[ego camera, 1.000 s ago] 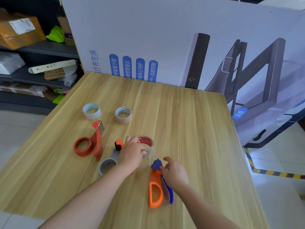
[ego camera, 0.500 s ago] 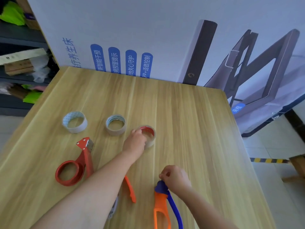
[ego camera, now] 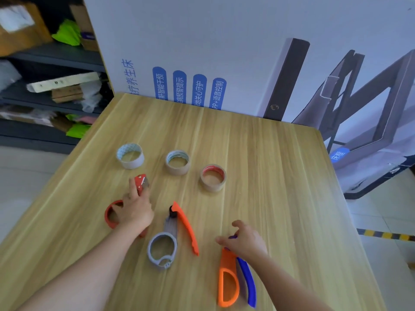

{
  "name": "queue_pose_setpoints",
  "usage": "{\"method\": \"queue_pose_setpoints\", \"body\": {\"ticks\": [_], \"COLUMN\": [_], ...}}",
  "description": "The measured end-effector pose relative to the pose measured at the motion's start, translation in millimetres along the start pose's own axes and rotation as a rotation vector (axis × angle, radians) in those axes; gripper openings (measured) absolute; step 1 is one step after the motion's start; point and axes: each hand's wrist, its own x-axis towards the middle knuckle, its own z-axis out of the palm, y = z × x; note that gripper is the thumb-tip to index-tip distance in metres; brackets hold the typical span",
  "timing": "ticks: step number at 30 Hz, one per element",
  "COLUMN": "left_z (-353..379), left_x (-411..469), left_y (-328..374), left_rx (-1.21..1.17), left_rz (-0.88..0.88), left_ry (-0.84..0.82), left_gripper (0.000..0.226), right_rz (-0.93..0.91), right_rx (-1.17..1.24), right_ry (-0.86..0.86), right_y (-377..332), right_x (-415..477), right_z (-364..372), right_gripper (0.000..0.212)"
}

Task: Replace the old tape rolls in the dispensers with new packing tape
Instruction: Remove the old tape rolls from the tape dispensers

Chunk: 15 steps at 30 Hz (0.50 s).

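Observation:
Three tape rolls stand in a row on the wooden table (ego camera: 269,176): a white one (ego camera: 130,156), a tan one (ego camera: 177,162) and a red-cored one (ego camera: 213,178). My left hand (ego camera: 134,209) lies over the red dispenser (ego camera: 112,215), fingers around its ring and neck. A grey-and-orange dispenser (ego camera: 167,239) lies between my arms, untouched. My right hand (ego camera: 243,240) rests with spread fingers on the top end of the orange-and-blue dispenser (ego camera: 233,281).
A large printed cardboard box (ego camera: 224,52) stands along the table's far edge. Dark shelves (ego camera: 45,86) with parcels and bags are at the left. The floor at the right shows a yellow-black stripe (ego camera: 386,234).
My left hand let go of the red-cored roll and moved left onto the red dispenser. My right hand's fingers have spread over the orange-and-blue dispenser's top.

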Motion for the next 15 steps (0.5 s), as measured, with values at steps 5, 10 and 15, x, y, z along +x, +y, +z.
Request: {"method": "queue_pose_setpoints", "body": {"ticks": [5,10,15], "left_z": [6.2,16.6,28.0], "left_x": [-48.3,-83.9,-106.2], "left_y": [-10.1,-25.9,-23.3], "left_rx": [-0.065,0.0,0.135], "left_rz": [0.122,0.156,0.442], "left_ry": [0.025,0.028,0.268], "left_gripper": [0.068,0.053,0.056], "right_rz": [-0.066,-0.172,-0.471], "right_rx": [-0.068,-0.268,-0.39], "right_ry": [-0.015,0.104,0.078], "right_y": [6.4,7.9,-24.3], "right_x": [-20.6,-36.7,-45.2], "right_z": [11.4,21.0,36.2], "right_gripper": [0.071,0.053,0.063]}}
